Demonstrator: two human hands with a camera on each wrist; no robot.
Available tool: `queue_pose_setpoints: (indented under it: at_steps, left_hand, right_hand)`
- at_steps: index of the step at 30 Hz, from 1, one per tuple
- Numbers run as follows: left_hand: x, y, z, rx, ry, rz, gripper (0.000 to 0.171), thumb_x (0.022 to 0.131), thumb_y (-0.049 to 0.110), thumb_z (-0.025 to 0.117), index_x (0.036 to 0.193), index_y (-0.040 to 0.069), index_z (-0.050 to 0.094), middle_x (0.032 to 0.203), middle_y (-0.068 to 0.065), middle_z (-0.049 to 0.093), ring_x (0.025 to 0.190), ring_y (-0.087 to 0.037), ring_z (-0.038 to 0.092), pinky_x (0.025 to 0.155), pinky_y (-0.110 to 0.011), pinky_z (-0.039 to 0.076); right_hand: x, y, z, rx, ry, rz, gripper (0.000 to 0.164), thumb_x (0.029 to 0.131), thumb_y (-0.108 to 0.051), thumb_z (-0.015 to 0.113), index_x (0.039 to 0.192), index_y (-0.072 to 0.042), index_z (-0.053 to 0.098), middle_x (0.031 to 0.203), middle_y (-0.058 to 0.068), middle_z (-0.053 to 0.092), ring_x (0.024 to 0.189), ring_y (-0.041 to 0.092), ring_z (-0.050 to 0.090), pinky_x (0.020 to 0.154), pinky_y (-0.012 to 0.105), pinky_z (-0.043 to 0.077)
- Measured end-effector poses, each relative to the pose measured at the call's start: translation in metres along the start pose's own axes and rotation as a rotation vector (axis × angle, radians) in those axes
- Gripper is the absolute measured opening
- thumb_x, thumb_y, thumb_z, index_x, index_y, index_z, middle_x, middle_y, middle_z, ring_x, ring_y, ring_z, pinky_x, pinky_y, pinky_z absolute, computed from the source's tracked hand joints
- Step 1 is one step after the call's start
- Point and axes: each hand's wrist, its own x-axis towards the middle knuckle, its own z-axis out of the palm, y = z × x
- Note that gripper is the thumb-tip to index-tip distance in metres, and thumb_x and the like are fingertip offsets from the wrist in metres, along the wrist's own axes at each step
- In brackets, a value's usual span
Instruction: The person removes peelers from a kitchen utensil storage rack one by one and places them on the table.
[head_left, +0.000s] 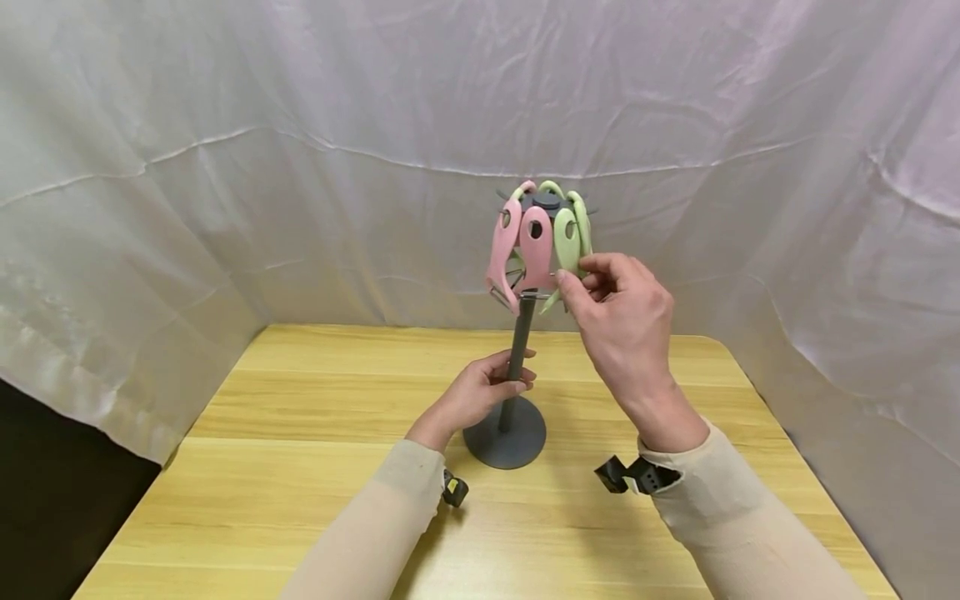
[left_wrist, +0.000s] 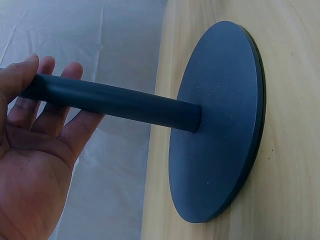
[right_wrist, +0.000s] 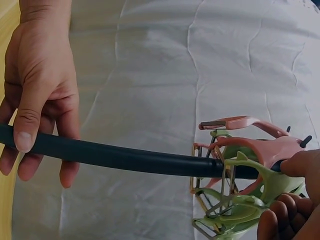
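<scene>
We list one dark pole (right_wrist: 120,155), left hand (right_wrist: 42,85) gripping it; pink peelers (right_wrist: 282,148); green peelers (right_wrist: 275,186), right hand (right_wrist: 295,215) holding one.

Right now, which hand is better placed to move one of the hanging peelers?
Probably the right hand: up at the peelers, it pinches a green peeler. The left hand is lower, holding the dark grey pole, so it seems better suited to steadying.
</scene>
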Motion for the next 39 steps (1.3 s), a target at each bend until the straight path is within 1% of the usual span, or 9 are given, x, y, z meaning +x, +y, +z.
queue_pose_setpoints:
  at_steps: [2,6,12,18,24,33,39]
  left_hand:
    - [0.0,-0.0004,-0.0002,0.001,0.0,0.002,0.047,0.105,0.012,0.065,0.149,0.029,0.059,0.13,-0.017,0.072,0.117,-0.019,0.073,0.102,-0.044,0.056]
    - [-0.0001,0.0002,0.0002,0.004,0.001,0.006,0.046,0.105,0.013,0.066,0.148,0.028,0.06,0.127,-0.012,0.074,0.116,-0.019,0.073,0.102,-0.043,0.056]
    - [-0.0003,0.0018,0.0007,0.008,0.003,0.012,0.046,0.105,0.013,0.066,0.148,0.028,0.06,0.123,-0.005,0.076,0.115,-0.018,0.074,0.101,-0.042,0.056]
    - [-0.0012,0.0039,0.0017,0.006,0.003,0.011,0.046,0.105,0.012,0.066,0.148,0.027,0.06,0.123,-0.004,0.075,0.116,-0.018,0.073,0.102,-0.042,0.056]
    - [-0.0008,0.003,0.0021,-0.002,0.006,0.008,0.046,0.105,0.011,0.066,0.148,0.028,0.061,0.123,-0.004,0.075,0.116,-0.019,0.073,0.101,-0.043,0.056]
    - [-0.0013,0.0015,0.0024,-0.009,0.014,0.001,0.046,0.105,0.012,0.066,0.148,0.028,0.061,0.124,-0.005,0.075,0.116,-0.019,0.073,0.102,-0.044,0.056]
    - [-0.0018,0.0011,0.0028,-0.012,0.016,0.004,0.047,0.105,0.011,0.066,0.148,0.027,0.06,0.124,-0.005,0.075,0.116,-0.019,0.074,0.102,-0.043,0.056]
  right_hand:
    - [0.0,0.0007,-0.0003,0.022,0.001,0.003,0.021,0.095,-0.018,0.081,0.107,-0.001,0.076,0.091,0.009,0.071,0.077,0.016,0.064,0.062,0.012,0.045]
    - [-0.001,0.0019,-0.0013,0.059,0.004,0.007,0.02,0.095,-0.018,0.079,0.107,-0.001,0.076,0.09,0.008,0.07,0.076,0.013,0.062,0.062,0.012,0.046]
    - [-0.0027,0.0021,-0.0028,0.081,0.008,0.009,0.021,0.096,-0.019,0.079,0.108,-0.002,0.076,0.091,0.007,0.069,0.077,0.012,0.062,0.063,0.012,0.047]
    - [-0.004,0.0024,-0.0037,0.105,0.026,0.008,0.021,0.095,-0.018,0.079,0.108,-0.002,0.076,0.091,0.006,0.069,0.076,0.009,0.061,0.064,0.012,0.048]
    - [-0.0051,0.0031,-0.0042,0.13,0.035,0.006,0.023,0.095,-0.017,0.08,0.109,0.0,0.075,0.091,0.006,0.07,0.076,0.008,0.063,0.064,0.012,0.05]
    - [-0.0064,0.0057,-0.0055,0.131,0.041,-0.009,0.024,0.096,-0.02,0.078,0.109,0.0,0.075,0.092,0.007,0.07,0.076,0.01,0.063,0.064,0.014,0.05]
    - [-0.0079,0.0073,-0.0061,0.147,0.039,0.005,0.021,0.096,-0.017,0.077,0.109,0.0,0.075,0.092,0.005,0.07,0.076,0.01,0.063,0.064,0.014,0.05]
